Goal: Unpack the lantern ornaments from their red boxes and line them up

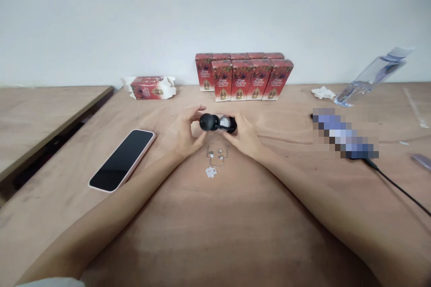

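Left hand (188, 133): grips lantern (218, 122) by its round end
Right hand (246, 135): grips other end, likely for steadiness
Discs (220, 158): just nearside of both hands, seemingly for reach

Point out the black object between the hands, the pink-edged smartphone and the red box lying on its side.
Black object (216, 122): head view, black collar near its middle.
Pink-edged smartphone (122, 160): head view, dark screen.
Red box (148, 88): head view, printed side.
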The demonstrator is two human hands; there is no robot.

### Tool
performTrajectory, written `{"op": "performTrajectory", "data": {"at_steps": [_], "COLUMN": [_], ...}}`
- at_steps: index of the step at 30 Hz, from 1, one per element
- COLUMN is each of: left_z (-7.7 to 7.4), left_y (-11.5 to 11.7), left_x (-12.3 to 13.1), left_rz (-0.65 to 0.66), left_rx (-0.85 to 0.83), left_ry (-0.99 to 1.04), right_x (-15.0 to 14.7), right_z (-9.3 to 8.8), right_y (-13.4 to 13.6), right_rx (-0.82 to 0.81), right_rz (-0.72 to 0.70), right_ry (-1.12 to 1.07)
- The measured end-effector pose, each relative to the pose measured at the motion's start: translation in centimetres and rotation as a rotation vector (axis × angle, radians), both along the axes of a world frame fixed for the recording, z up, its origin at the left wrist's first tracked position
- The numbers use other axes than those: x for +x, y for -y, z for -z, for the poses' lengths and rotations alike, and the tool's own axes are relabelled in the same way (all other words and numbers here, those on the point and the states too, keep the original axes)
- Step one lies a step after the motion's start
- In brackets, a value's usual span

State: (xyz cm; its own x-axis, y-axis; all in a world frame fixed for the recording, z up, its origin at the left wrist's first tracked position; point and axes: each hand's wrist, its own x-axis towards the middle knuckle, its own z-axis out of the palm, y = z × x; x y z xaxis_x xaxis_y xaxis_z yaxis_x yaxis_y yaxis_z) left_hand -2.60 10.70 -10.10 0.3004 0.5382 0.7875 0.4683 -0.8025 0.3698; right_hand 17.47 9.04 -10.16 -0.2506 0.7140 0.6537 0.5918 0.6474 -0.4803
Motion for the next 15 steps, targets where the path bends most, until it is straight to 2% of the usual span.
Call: {"op": "performTrajectory", "data": {"at_steps": [3, 6, 9, 15], "left_z": [-0.5, -1.3, -1.6, -1.3], "left_y": [0.1, 0.1, 0.0, -0.7], "left_x": [0.3, 0.4, 0.5, 0.7], "left_rz": [-0.010, 0.037, 0.077, 0.004], "left_rx": [-0.105, -0.238, -0.338, -0.463], "left_ry": [0.003, -0.090, -0.144, -0.028], "right_x": [0.1, 0.0, 0.0, 0.1], "right_z": [-0.2, -0.3, -0.1, 0.7], "right_y": [-0.1, -0.5, -1.0, -0.9], "right_rx": [-0.164, -0.267, -0.277, -0.278], "right_rz": [-0.078, -0.165, -0.209, -0.202], "right_ry": [-0.009, 0.043, 0.111, 0.040]}}
